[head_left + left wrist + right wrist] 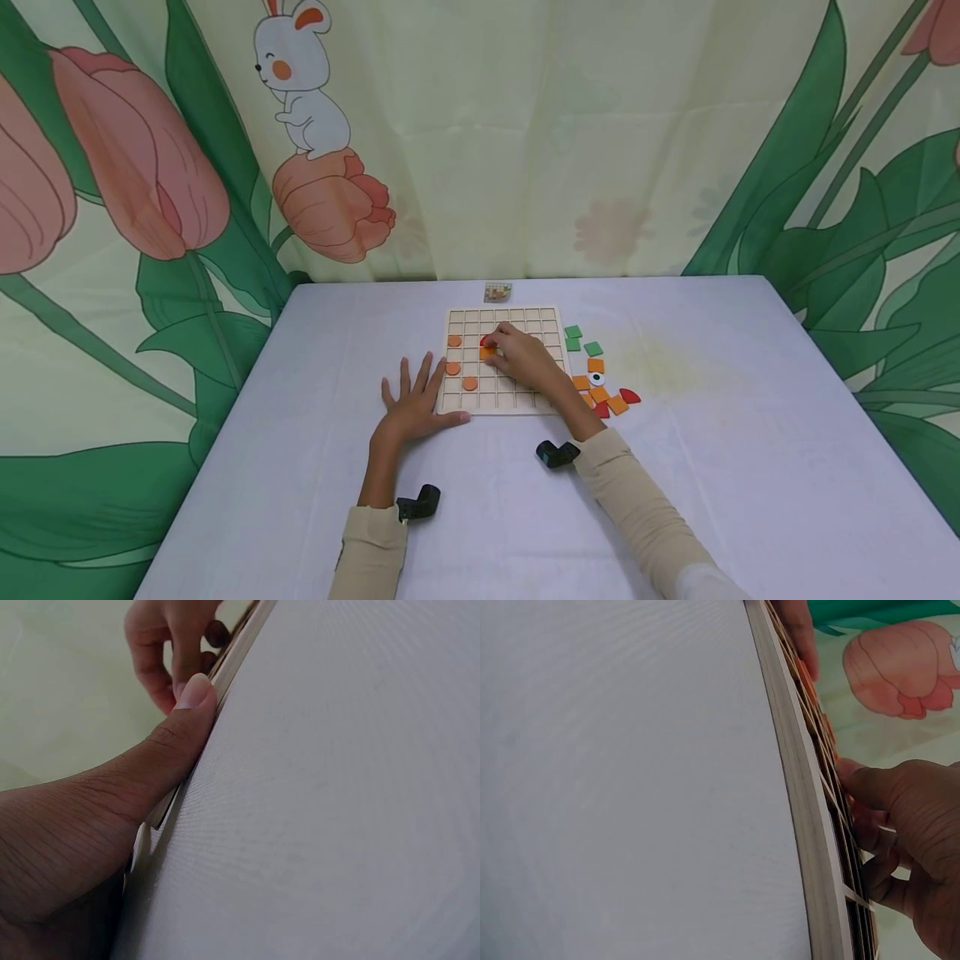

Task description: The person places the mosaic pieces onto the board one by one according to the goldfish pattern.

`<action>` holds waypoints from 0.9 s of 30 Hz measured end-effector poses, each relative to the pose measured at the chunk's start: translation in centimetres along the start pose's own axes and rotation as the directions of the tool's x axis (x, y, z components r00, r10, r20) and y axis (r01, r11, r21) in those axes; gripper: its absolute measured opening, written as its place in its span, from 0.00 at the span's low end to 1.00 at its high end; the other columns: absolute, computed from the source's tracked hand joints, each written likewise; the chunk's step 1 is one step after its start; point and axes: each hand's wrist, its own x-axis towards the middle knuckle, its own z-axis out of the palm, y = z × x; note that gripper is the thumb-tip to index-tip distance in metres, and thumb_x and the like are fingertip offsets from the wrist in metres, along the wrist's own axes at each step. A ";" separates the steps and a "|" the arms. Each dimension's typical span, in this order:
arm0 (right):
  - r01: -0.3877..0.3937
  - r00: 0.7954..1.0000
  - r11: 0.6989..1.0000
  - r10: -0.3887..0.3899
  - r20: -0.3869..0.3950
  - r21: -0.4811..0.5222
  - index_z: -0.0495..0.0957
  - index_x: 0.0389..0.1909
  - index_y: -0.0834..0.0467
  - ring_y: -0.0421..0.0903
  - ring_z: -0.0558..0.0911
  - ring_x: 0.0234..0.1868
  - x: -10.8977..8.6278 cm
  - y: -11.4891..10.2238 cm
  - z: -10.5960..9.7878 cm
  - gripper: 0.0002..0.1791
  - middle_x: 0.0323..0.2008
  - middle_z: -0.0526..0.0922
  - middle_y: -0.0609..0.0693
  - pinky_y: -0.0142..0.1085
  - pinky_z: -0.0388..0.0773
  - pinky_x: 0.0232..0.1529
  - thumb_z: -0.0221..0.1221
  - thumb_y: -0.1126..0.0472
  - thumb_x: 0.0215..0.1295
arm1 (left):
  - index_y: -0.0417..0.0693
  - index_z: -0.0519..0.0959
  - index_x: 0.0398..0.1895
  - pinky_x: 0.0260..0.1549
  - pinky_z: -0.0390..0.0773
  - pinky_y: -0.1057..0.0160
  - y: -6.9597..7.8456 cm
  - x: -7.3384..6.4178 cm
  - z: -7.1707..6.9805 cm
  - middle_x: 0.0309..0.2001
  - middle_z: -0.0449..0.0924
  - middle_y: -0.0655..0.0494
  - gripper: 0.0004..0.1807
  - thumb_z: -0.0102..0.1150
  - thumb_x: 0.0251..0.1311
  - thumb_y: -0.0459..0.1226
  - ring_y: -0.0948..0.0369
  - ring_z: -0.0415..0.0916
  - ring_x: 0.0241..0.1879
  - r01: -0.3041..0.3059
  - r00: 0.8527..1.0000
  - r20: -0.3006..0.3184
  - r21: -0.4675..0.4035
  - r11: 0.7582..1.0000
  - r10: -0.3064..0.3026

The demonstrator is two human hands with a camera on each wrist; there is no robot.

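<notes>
My right hand (525, 358) reaches over the gridded wooden board (517, 404), with thumb and fingertips curled around an orange square tile (487, 353). A red piece (483, 340) shows just beyond that tile, partly covered by the fingers. In the right wrist view the thumb and fingers of this hand (922, 832) are down at the board's surface. My left hand (412, 408) lies with fingers spread at the board's near left corner. Its thumb (161, 757) rests along the near edge. Orange round pieces (469, 383) sit in several cells on the board's left side.
Right of the board lie green tiles (593, 348), orange squares (617, 405), red pieces (630, 396) and a white disc with a black centre (596, 379). A small patterned item (498, 292) is behind the board. A printed curtain (495, 167) hangs beyond the white-covered table (720, 467).
</notes>
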 end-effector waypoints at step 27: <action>-0.006 0.999 0.999 0.004 0.045 0.039 0.81 0.51 0.56 0.43 0.77 0.44 -0.2 0.1 -0.4 0.14 0.51 0.75 0.48 0.38 0.77 0.51 0.62 0.56 0.68 | 0.58 0.43 0.79 0.63 0.28 0.28 0.3 -0.1 -0.1 0.79 0.32 0.50 0.61 0.60 0.48 0.70 0.40 0.20 0.74 0.013 1.000 -0.003 0.025 1.000 -0.013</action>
